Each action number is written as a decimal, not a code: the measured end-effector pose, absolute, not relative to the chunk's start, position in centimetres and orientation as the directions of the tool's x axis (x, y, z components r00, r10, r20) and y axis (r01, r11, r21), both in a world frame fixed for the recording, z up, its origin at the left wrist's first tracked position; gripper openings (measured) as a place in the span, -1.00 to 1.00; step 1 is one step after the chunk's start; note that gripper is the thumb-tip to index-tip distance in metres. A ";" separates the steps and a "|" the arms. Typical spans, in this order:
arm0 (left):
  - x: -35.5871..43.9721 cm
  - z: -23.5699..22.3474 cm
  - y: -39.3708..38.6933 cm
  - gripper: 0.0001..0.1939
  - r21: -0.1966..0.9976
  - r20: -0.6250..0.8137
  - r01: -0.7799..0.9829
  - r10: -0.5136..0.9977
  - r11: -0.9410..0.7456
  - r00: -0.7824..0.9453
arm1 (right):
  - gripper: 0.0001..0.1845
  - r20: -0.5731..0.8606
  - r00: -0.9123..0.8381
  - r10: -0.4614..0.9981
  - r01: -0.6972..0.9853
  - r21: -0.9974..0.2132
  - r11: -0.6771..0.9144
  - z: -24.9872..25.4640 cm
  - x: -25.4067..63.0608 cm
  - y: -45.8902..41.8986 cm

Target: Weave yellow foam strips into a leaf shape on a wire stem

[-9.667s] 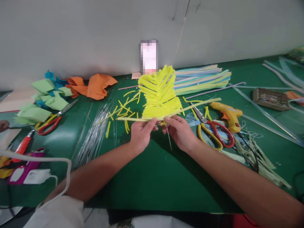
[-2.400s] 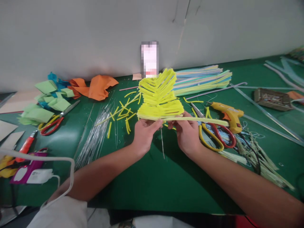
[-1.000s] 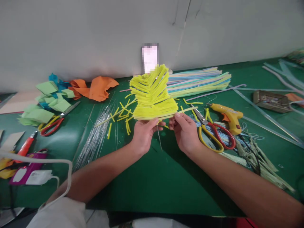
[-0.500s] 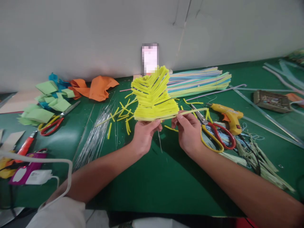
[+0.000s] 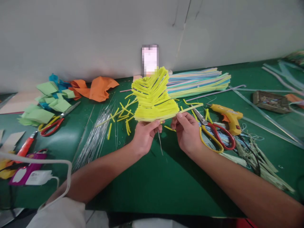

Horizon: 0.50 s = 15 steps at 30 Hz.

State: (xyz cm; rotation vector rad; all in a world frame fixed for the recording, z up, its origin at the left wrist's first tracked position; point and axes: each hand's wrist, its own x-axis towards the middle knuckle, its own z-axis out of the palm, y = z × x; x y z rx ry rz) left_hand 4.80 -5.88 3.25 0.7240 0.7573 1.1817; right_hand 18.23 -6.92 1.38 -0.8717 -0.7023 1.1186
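Observation:
A bright yellow leaf-like piece made of rows of fuzzy pipe cleaners (image 5: pixel 154 98) is held up over the table. At its lower edge my left hand (image 5: pixel 145 136) is closed, thumb on top, and a thin wire (image 5: pixel 161 144) hangs down below the fingers. My right hand (image 5: pixel 188 133) pinches a pale yellow pipe cleaner (image 5: pixel 192 108) at the piece's lower right corner. The free end of this strip sticks out to the right past the fingers. Beside my right hand lie scissors (image 5: pixel 217 136) with red and yellow handles.
Behind the piece lies a bundle of coloured pipe cleaners (image 5: pixel 201 82), near a phone (image 5: pixel 150 58) against the wall. A yellow glue gun (image 5: pixel 226 117) is at right. Cut yellow bits (image 5: pixel 123 114), thin wires (image 5: pixel 96 136), green paper (image 5: pixel 38 114) and other scissors (image 5: pixel 53 125) lie left.
The strip's free end has shifted slightly left and up, and my right hand has edged left with it. My left hand and the yellow piece have barely moved.

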 end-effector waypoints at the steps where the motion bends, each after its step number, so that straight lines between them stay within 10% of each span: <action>1: 4.8 3.2 -5.9 -0.64 0.821 -0.132 -0.526 0.970 0.222 0.205 | -0.69 0.049 0.321 0.946 -0.444 -0.875 0.196 1.4 18.3 -6.9; 15: 4.9 3.2 -6.0 -0.76 0.844 -0.128 -0.491 0.971 0.214 0.203 | -0.75 0.146 0.506 0.850 -0.146 -0.957 0.252 1.9 18.3 -7.2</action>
